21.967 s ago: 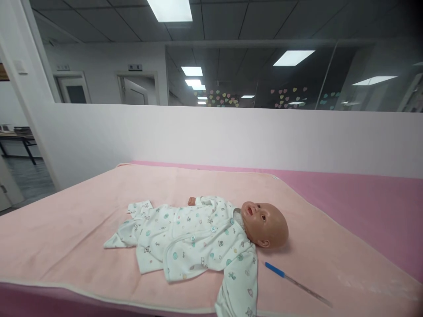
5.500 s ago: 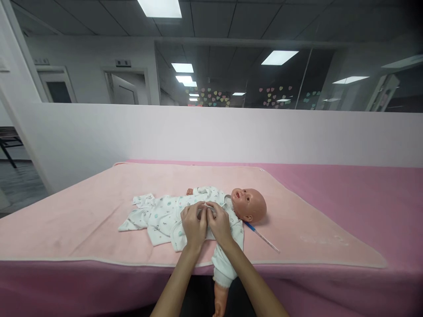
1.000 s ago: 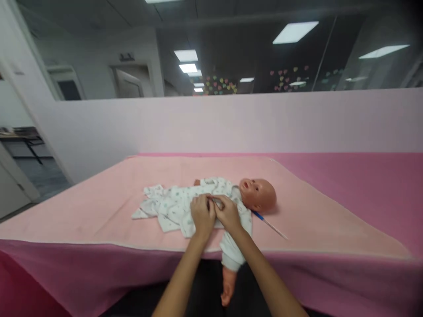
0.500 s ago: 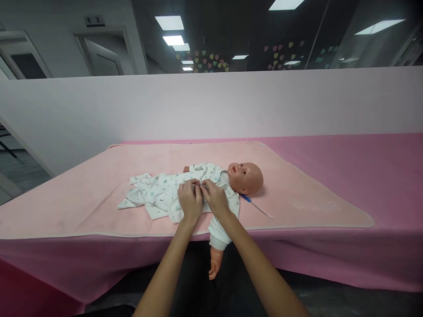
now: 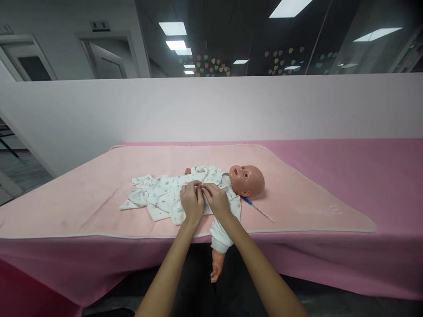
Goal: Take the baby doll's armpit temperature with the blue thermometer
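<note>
A baby doll (image 5: 248,180) lies on its back, head to the right, in a white patterned romper (image 5: 164,188). My left hand (image 5: 192,200) and my right hand (image 5: 216,199) meet over the doll's chest, fingertips pinched together on the romper's front. Exactly which bit of cloth or fastening they grip is hidden by the fingers. One doll arm (image 5: 217,264) hangs over the front edge in its white sleeve, beneath my right forearm. The other arm's hand (image 5: 188,171) shows on the far side.
A thermometer-like stick with a blue end (image 5: 261,211) lies beside the doll's head. Under the doll spreads a peach blanket (image 5: 92,193) on a pink-covered table (image 5: 390,185). A white low wall (image 5: 231,108) stands behind, with dark glass above it.
The view has tipped slightly upward, so everything sits a little lower. Both hands stay at the romper's front with only small finger movement.
</note>
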`<action>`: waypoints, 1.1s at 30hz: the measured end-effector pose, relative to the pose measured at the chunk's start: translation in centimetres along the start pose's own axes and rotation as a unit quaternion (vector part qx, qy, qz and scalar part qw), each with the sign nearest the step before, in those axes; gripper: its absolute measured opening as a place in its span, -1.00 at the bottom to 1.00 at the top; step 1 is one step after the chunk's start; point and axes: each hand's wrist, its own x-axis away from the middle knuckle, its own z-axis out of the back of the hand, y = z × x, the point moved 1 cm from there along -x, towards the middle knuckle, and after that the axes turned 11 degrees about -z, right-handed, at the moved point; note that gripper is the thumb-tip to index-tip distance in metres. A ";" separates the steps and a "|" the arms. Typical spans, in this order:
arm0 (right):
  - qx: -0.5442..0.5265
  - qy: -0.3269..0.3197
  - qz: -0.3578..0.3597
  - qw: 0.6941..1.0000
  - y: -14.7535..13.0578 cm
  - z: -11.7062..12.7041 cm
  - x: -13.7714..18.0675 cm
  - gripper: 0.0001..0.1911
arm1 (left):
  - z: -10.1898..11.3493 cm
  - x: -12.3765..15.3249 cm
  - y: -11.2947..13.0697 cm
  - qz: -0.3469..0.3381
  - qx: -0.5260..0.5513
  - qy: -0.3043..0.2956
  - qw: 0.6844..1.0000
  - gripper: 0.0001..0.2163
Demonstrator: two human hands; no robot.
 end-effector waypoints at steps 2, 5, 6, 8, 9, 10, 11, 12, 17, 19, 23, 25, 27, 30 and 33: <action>-0.002 -0.001 0.000 1.000 0.0 0.1 0.0 -0.76 | 0.0 0.0 0.0 0.001 -0.003 -0.003 1.000 -0.87; -0.004 0.002 -0.003 1.000 -0.2 0.1 0.0 -0.76 | 0.1 0.1 0.2 0.004 -0.003 -0.003 1.000 -0.87; -0.004 0.004 -0.006 1.000 -0.2 0.2 0.0 -0.76 | 0.1 0.1 0.2 0.002 -0.001 -0.001 1.000 -0.87; -0.002 0.009 -0.017 1.000 -0.4 0.2 0.1 -0.77 | 0.2 0.1 0.3 -0.007 0.002 0.001 1.000 -0.87; -0.002 0.010 -0.024 1.000 -0.4 0.3 0.1 -0.77 | 0.2 0.1 0.3 -0.012 0.003 0.000 1.000 -0.87; -0.002 0.013 -0.033 0.999 -0.5 0.3 0.1 -0.79 | 0.3 0.1 0.3 -0.017 0.004 -0.002 1.000 -0.87; -0.002 0.017 -0.044 0.999 -0.5 0.3 0.2 -0.80 | 0.3 0.1 0.3 -0.020 0.006 -0.005 1.000 -0.87; -0.001 0.020 -0.053 0.998 -0.5 0.4 0.2 -0.80 | 0.3 0.1 0.3 -0.022 0.008 -0.006 1.000 -0.87; -0.012 0.023 -0.033 0.999 -0.4 0.3 0.2 -0.76 | 0.3 0.1 0.4 -0.019 0.023 -0.006 1.000 -0.89; -0.019 0.027 -0.030 0.999 -0.4 0.2 0.2 -0.75 | 0.6 0.1 0.4 -0.009 0.021 -0.003 1.000 -0.90; -0.038 0.048 -0.065 0.996 -0.2 0.2 0.3 -0.76 | 1.6 0.3 -0.3 0.030 0.002 0.029 0.999 -0.84; -0.048 0.049 -0.075 0.995 -0.2 0.2 0.4 -0.76 | 2.1 0.5 -0.8 0.044 -0.018 0.027 0.999 -0.81; -0.055 0.052 -0.077 0.994 -0.3 0.2 0.4 -0.76 | 2.4 0.7 -1.1 0.039 -0.047 0.006 0.998 -0.83; -0.062 0.067 -0.063 0.994 -0.3 0.3 0.3 -0.76 | 2.5 0.9 -1.2 0.027 -0.081 -0.016 0.996 -0.89; -0.054 0.081 -0.042 0.994 -0.4 0.5 0.3 -0.76 | 2.5 1.0 -0.9 0.035 -0.087 -0.018 0.995 -0.91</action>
